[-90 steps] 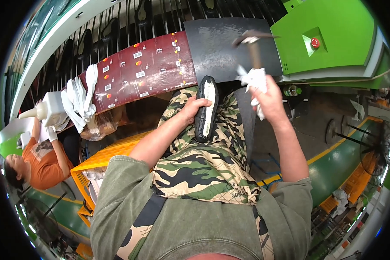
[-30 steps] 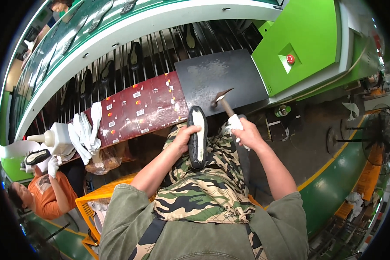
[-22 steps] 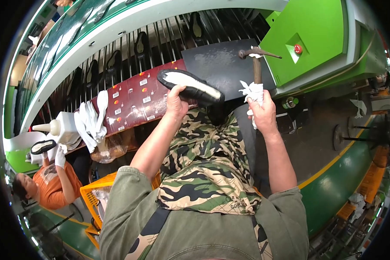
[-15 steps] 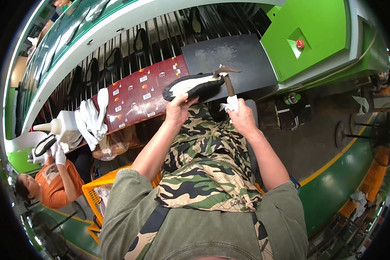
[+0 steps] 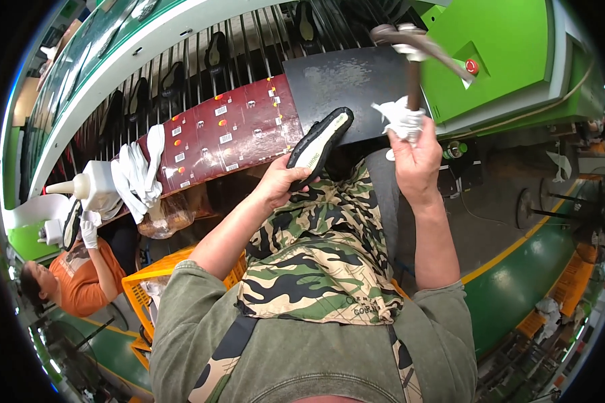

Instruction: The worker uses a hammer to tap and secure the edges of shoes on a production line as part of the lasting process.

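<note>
My left hand (image 5: 277, 183) grips a black shoe upper (image 5: 325, 142) by its near end, fingers wrapped round it. The pale underside faces up, and the far end points away to the right, over the edge of a dark grey board (image 5: 346, 77). Raised to the right, my right hand (image 5: 418, 165) is closed round the handle of a hammer (image 5: 414, 86). White cloth (image 5: 405, 119) is wrapped about the lower part of that handle. The hammer's curved metal head is up beside the green machine housing, apart from the shoe upper and slightly blurred.
A dark red sheet (image 5: 215, 134) with stickers adjoins the grey board. Behind runs a roller conveyor (image 5: 238, 60) carrying several black shoes. White shoe-shaped pieces (image 5: 133, 176) and a white bottle (image 5: 97, 187) stand left, near a co-worker in orange (image 5: 91, 279). A green housing (image 5: 497, 60) with a red button is right.
My right hand has lifted the hammer up and to the right, off the shoe upper. My left hand has swung the upper's far end away from me, so it lies more steeply.
</note>
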Available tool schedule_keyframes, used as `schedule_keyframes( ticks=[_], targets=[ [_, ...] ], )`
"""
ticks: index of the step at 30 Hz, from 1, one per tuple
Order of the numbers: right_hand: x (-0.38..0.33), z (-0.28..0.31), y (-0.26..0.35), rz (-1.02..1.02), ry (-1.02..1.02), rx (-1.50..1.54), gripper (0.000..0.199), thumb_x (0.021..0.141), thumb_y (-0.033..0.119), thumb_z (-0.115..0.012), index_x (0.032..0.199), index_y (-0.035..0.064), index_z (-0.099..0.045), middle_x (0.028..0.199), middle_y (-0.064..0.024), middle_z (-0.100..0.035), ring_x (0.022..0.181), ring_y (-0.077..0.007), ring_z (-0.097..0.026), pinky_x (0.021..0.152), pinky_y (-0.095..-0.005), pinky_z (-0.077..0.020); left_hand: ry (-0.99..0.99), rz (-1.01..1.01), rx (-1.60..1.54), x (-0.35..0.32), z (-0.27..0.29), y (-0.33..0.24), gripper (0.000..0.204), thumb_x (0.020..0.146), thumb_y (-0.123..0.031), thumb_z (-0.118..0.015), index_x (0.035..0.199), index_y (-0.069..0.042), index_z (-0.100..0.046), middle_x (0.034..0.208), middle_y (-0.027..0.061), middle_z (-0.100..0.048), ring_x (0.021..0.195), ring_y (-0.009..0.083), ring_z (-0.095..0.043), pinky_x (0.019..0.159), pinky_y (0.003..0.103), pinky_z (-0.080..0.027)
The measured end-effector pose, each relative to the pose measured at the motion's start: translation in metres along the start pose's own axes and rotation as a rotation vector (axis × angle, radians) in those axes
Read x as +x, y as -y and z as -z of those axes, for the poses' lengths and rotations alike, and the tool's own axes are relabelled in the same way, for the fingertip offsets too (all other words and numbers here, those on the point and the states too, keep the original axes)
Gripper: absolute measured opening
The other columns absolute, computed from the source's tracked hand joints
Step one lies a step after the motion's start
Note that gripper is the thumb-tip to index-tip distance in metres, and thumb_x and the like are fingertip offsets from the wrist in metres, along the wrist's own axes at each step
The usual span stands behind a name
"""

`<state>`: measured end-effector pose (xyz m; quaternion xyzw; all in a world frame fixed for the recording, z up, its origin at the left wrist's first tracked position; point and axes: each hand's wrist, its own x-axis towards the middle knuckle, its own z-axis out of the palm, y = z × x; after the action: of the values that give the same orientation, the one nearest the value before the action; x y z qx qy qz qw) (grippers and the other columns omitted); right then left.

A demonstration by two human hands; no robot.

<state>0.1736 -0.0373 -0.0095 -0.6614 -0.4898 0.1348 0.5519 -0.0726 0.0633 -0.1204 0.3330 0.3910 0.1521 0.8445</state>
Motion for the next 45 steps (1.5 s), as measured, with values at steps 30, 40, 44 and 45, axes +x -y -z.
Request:
schedule_keyframes(
  ticks=[30,40,44,45],
  targets=[
    [-0.024,-0.019,-0.074,-0.275,0.522,-0.540,0.030,0.090,0.020,-0.066,0.108,-0.0008,-0.054,0.087,-0.0224,-0.069,0.081,-0.0322,-0.070,0.075,-0.0415,-0.0539,-0.060,-0.007,-0.039,0.000,-0.007,0.013,0.032,0.090,0.000,-0.064,0.120,0.002,-0.054,0.101,0.0140,-0.068,0.081,0.0236,-0.071,0.056,0.028,-0.056],
    [-0.046,-0.014,-0.115,-0.387,0.410,-0.355,0.027,0.093,0.014,-0.067,0.112,0.0003,-0.054,0.082,-0.0069,-0.065,0.059,-0.0122,-0.061,0.051,-0.0279,-0.0509,-0.058,0.003,-0.118,0.004,-0.009,0.015,0.029,0.089,0.000,-0.065,0.116,0.002,-0.056,0.098,0.0138,-0.068,0.079,0.0242,-0.071,0.054,0.029,-0.055],
    [-0.024,-0.007,-0.063,-0.253,0.095,0.012,0.025,0.093,0.014,-0.065,0.112,0.0007,-0.055,0.083,-0.0039,-0.065,0.059,-0.0072,-0.059,0.050,-0.0246,-0.0501,-0.061,-0.011,-0.162,0.004,-0.005,0.013,0.028,0.088,-0.001,-0.065,0.115,0.003,-0.056,0.095,0.0138,-0.069,0.078,0.0241,-0.072,0.053,0.028,-0.056],
    [-0.026,-0.010,-0.058,-0.219,0.000,0.003,0.028,0.092,0.016,-0.066,0.111,-0.0008,-0.053,0.084,-0.0093,-0.067,0.063,-0.0159,-0.064,0.056,-0.0322,-0.0528,-0.049,-0.014,-0.165,0.004,-0.005,0.014,0.028,0.089,-0.001,-0.065,0.115,0.003,-0.056,0.095,0.0139,-0.069,0.078,0.0241,-0.072,0.053,0.028,-0.055]
  ],
)
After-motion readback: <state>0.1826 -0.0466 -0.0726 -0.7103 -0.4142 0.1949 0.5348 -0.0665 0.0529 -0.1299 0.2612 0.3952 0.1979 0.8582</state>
